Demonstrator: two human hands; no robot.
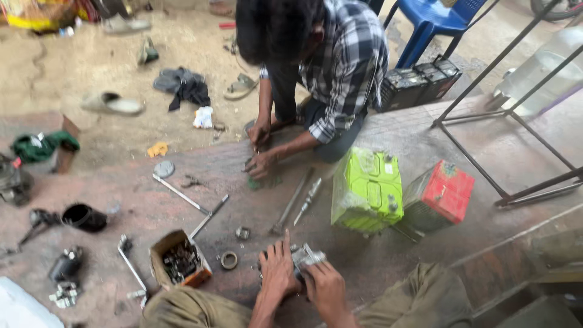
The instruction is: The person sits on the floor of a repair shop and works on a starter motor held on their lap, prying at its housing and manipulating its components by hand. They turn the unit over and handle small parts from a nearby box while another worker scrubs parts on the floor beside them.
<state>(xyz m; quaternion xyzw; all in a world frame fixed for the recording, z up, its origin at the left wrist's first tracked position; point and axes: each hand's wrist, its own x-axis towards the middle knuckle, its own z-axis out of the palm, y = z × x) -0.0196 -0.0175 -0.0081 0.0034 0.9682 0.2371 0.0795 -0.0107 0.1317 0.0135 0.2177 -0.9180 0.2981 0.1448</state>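
Head view looks down on a grimy, reddish-brown concrete floor (461, 146), stained dark and dusty, meeting a stretch of bare sandy ground (79, 67) further out. Down at the bottom, the left hand (278, 267) lies spread over a small grey metal part (305, 255), fingers splayed flat, grip loose and apart on top of it. The right hand (325, 288) comes in from the other side, its grip closed on that same metal part, which sits low on the floor just in front of the knees. Just to the left, a small cardboard box (180, 262) full of dark bits, with a metal ring (229, 260) beside it and a long wrench (182, 194) lying further up. Off to the right stand a bright green battery (367, 189) and a red-topped battery (440, 194), close together. Across the floor a second person in a checked shirt (346, 61) crouches, both hands busy low down at the floor on something too small to make out. Behind, a blue plastic chair (434, 21), two black batteries (419, 82), a dark metal frame (516, 115), and loose sandals (112, 103) and rags (182, 85) scattered over the sand.
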